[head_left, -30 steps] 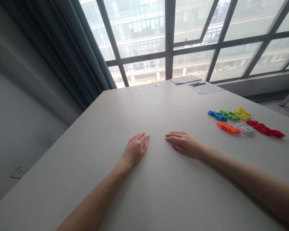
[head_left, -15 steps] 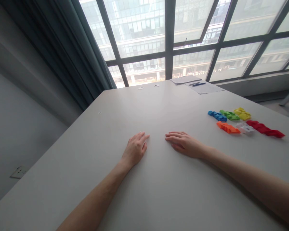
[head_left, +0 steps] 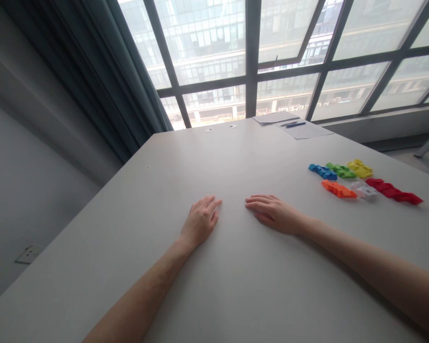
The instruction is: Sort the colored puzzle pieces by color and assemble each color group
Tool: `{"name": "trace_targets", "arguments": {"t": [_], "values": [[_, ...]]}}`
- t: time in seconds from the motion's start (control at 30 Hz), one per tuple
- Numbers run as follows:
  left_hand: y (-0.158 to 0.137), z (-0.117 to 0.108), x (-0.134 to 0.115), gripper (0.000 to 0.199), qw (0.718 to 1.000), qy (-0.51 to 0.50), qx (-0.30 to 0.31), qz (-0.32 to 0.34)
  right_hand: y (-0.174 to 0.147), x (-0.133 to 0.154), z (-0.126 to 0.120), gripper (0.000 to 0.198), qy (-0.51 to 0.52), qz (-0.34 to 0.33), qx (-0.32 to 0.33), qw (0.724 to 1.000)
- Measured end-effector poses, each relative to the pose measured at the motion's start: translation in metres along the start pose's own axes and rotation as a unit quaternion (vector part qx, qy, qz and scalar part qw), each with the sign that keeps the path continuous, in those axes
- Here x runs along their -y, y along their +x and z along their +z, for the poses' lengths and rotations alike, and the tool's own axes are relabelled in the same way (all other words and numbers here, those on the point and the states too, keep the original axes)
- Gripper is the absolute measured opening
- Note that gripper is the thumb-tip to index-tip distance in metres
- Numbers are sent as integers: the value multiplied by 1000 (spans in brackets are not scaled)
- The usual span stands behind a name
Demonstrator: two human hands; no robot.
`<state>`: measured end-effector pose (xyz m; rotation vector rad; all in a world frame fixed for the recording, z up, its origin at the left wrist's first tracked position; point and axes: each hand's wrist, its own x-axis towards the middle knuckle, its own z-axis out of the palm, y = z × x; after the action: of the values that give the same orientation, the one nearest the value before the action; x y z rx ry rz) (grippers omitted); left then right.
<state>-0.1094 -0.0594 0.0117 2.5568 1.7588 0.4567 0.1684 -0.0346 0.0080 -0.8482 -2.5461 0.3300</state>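
Observation:
My left hand (head_left: 201, 218) lies palm down on the white table (head_left: 214, 281), fingers loosely stretched and apart. Across a small gap, my right hand (head_left: 273, 214) rests on the same surface, fingers extended, holding nothing. Off to the right of it is a group of notched plastic pieces in two rows. Orange (head_left: 339, 189), white (head_left: 364, 190) and red (head_left: 393, 191) pieces form the nearer row. Behind them lie blue (head_left: 322, 171), green (head_left: 341, 170) and yellow (head_left: 360, 168) ones. Neither hand touches any piece.
Sheets of paper (head_left: 309, 131) with a dark blue pen (head_left: 295, 125) lie at the table's far end. Beyond stand large framed windows (head_left: 214, 57). A dark curtain (head_left: 103, 71) hangs at the left, with a wall socket (head_left: 29, 254) below.

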Motion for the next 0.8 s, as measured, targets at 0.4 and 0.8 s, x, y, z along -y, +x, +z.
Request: {"name": "trace_targets", "arguments": {"t": [0.4, 0.8], "values": [[-1, 0, 0, 41, 1000, -2, -9, -1, 0, 0, 0, 35, 2, -6, -12, 1000], [-1, 0, 1, 41, 1000, -7, -10, 4, 2, -2, -15, 32, 71, 2, 42, 997]]}}
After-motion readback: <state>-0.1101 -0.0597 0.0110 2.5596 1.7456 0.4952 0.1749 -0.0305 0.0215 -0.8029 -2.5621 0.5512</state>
